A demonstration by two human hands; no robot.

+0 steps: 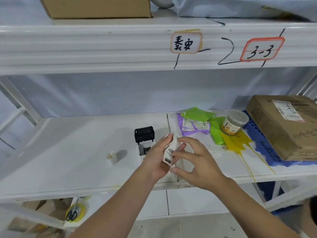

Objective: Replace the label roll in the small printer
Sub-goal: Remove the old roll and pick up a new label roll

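Note:
The small white printer stands on the white shelf, its black lid flipped up and open. My left hand is just in front of it, closed around a white label roll with black print on its wrapper. My right hand is at the roll's right side, fingers spread and touching it. An empty white roll core stands upright on the shelf, left of the printer. The printer's lower part is hidden behind my left hand.
Green and purple mailer bags, a plastic jar, a yellow bag and a cardboard box on a blue crate crowd the shelf's right side. Scissors on a tape roll lie below. The upper shelf beam overhangs.

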